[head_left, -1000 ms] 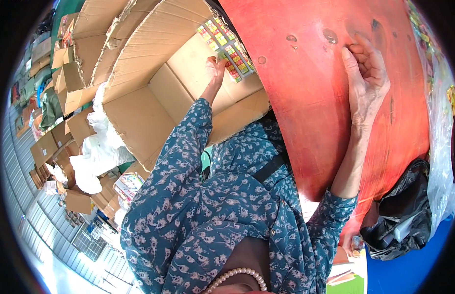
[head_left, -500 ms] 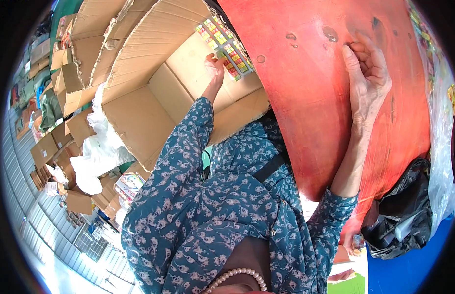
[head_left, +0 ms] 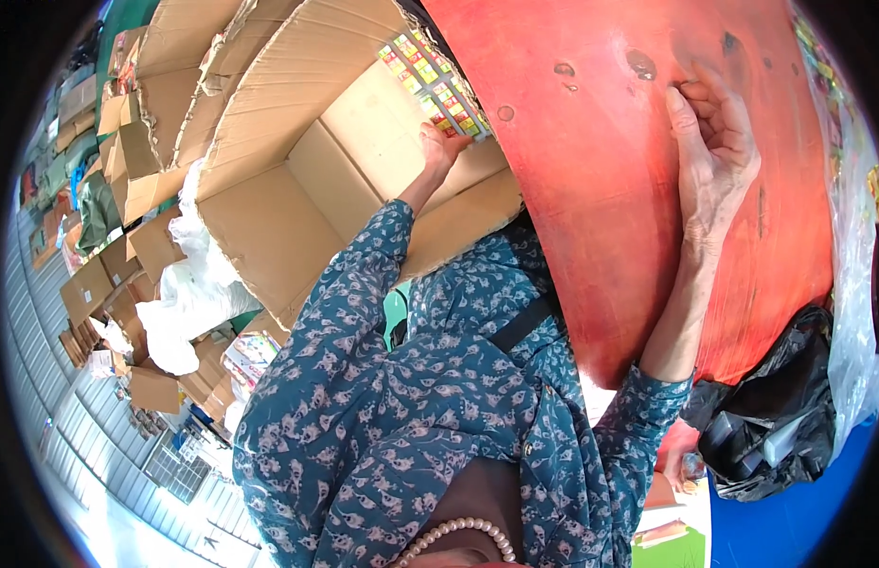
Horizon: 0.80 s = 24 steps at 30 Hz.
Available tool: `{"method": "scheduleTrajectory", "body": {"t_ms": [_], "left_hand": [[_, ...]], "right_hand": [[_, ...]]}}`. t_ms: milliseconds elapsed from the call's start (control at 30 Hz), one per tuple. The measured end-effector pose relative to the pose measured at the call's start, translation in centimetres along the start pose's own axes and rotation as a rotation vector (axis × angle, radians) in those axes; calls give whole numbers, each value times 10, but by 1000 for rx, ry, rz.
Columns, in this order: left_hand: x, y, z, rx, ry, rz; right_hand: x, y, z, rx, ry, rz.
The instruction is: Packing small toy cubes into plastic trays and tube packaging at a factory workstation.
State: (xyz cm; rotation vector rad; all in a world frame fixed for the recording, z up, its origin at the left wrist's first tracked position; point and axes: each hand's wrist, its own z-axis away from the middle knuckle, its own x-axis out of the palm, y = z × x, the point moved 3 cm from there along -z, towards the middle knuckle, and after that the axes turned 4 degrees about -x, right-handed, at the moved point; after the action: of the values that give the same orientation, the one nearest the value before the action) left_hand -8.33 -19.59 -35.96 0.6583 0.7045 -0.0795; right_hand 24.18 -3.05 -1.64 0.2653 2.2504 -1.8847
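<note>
My left hand (head_left: 441, 151) reaches into a large open cardboard box (head_left: 260, 199). Its thumb stretches out to the right and its fingers stand apart, at the near end of rows of small yellow, red and green packets (head_left: 439, 90). These packets stand packed along the far right side of the box floor; whether the hand touches them I cannot tell. On the red tabletop (head_left: 610, 208) rests my right hand (head_left: 714, 151), palm partly upward. Its fingers are curled in and the thumb tip lies near the index fingertip, with nothing visible between them.
A black plastic bag (head_left: 771, 417) sits at the lower right, beside clear plastic sheeting (head_left: 856, 284) along the table's right edge. More open cartons (head_left: 160, 104) and a white plastic bag (head_left: 188, 303) stand to the left of the box. A blue surface (head_left: 771, 530) shows below the black bag.
My left hand has moved right and slightly nearer, toward the near end of the packet rows, and its thumb now extends rightward. My right hand has barely shifted.
</note>
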Motion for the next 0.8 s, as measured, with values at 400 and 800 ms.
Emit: {"method": "scheduleTrajectory", "body": {"t_ms": [400,800], "left_hand": [[-13,22,-9,201,26,-70],[-12,7,36,419,14,-260]], "right_hand": [[1,-2,0,11,13,-11],[-3,4,-1,7,23,-5]]}}
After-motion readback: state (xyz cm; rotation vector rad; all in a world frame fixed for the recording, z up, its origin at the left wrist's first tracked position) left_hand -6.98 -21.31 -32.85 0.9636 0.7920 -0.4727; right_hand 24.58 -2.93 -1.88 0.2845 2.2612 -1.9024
